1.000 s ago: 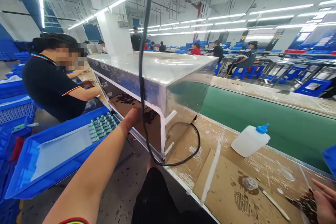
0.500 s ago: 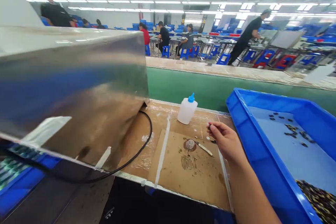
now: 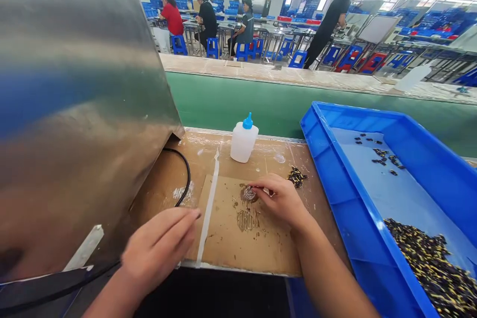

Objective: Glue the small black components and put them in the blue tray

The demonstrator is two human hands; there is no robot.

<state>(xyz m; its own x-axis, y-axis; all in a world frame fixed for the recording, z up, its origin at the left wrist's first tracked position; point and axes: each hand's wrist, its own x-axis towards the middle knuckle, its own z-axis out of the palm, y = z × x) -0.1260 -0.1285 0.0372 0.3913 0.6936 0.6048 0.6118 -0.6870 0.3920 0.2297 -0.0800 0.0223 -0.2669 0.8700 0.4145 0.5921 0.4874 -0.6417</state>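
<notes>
My right hand [image 3: 278, 198] is pinched at a small round clear blob [image 3: 249, 193] on the brown cardboard [image 3: 231, 248]; what lies between its fingertips is too small to name. Left of the cardboard, my left hand [image 3: 162, 243] hovers with fingers pressed together and a tiny dark thing at the tips, slightly blurred. Ridged glue-like marks [image 3: 246, 220] show just below the blob. A white squeeze bottle [image 3: 244, 141] with a blue cap stands upright behind the cardboard. Beside my right hand lies a small pile of black and yellow parts [image 3: 297, 177].
On the right, a blue tray [image 3: 357, 184] holds many black and yellow parts. A large metal box [image 3: 85, 109] fills the left, with a black cable [image 3: 187, 174] beside it. Behind runs a green belt [image 3: 223, 97]; several people are beyond it.
My left hand has come into view at the lower left. My right hand has moved from beside the cardboard to the blob. The view has shifted, revealing the small parts pile.
</notes>
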